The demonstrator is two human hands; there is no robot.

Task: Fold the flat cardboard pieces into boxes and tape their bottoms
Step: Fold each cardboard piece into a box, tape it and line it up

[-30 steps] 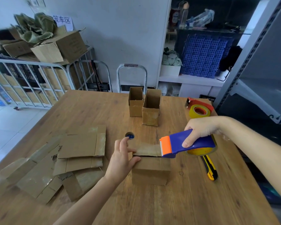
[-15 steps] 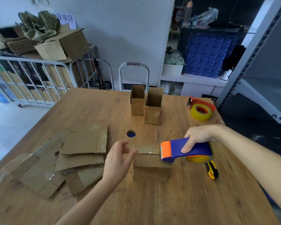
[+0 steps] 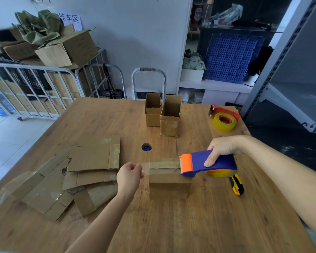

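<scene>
Cardboard box [image 3: 170,185] at lower centre of the frame, on the surface [image 3: 171,227], with a tape strip [image 3: 163,164] drawn along its top seam. The strip's free end is now pinched by the left hand [image 3: 130,175] just past the box's left edge, where that hand was held open half a second earlier. The dispenser [image 3: 208,164] is gripped by the right hand [image 3: 223,147] at the right edge. Sealing is judged under way; flat pieces [image 3: 93,157] at left are yet to be folded.
</scene>
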